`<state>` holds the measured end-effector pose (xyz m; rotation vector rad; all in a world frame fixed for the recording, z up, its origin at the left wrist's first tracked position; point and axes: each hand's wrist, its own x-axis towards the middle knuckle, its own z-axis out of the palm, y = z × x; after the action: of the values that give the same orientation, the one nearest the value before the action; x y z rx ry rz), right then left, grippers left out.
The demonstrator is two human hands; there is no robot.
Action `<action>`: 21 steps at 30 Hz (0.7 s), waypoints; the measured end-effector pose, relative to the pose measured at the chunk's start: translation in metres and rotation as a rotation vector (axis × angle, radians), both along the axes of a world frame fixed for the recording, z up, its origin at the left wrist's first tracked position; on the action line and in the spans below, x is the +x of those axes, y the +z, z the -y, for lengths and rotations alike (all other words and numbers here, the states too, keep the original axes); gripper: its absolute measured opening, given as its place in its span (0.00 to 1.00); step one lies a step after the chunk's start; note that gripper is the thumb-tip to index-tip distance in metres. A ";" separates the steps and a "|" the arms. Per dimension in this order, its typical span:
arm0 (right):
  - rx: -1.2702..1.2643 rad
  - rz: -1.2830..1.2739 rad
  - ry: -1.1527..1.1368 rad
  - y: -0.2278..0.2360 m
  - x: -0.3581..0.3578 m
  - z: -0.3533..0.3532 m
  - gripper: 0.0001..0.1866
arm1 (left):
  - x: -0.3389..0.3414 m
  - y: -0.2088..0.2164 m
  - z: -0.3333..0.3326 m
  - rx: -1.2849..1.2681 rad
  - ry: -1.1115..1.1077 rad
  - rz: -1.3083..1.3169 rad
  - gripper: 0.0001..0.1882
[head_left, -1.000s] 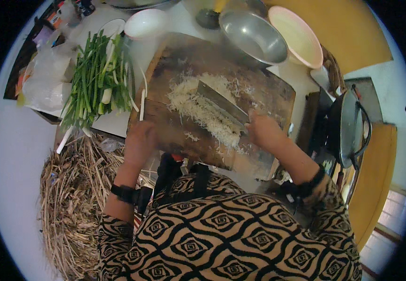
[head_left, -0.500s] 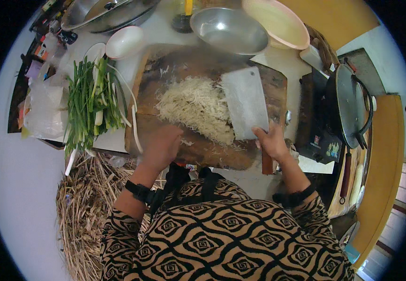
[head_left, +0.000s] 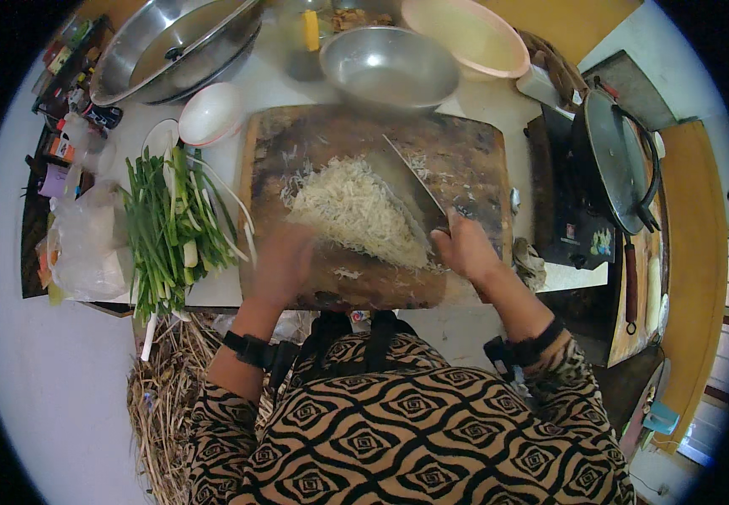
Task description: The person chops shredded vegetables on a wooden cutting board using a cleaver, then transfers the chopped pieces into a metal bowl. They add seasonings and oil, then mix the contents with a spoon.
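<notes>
My right hand is closed around the handle of a cleaver. Its blade is tipped up nearly edge-on at the right side of a pile of pale, finely shredded vegetable, the kind of which I cannot make out. The pile lies on a worn wooden chopping board. A few loose shreds stick to the board beyond the blade. At the pile's lower left is my left hand, over the board's near left part; motion smears its fingers.
Green onions lie left of the board, beside a clear plastic bag. Behind stand a white bowl, a metal basin, a large metal pan and a pink-rimmed basin. A dark wok is at right.
The cleaver has turned from lying flat, broad face up, to nearly edge-on beside the pile. My left hand has shifted slightly left. The whole view has shifted with my head.
</notes>
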<state>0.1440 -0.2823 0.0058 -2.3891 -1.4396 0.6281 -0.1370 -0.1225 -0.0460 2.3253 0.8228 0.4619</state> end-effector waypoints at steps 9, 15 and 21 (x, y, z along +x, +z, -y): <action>-0.088 0.161 0.041 0.025 -0.042 -0.032 0.19 | -0.039 -0.003 -0.038 0.081 0.043 0.105 0.10; 0.137 -0.027 -0.372 -0.003 -0.049 0.024 0.16 | 0.007 0.004 -0.058 -0.245 0.054 0.302 0.05; 0.165 0.136 -0.314 -0.027 -0.030 0.052 0.16 | 0.074 0.011 -0.074 -0.094 -0.103 0.256 0.04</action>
<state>0.1138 -0.3347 -0.0216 -2.4890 -1.0796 0.2646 -0.0631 -0.0487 -0.0353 2.1537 0.5866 0.6459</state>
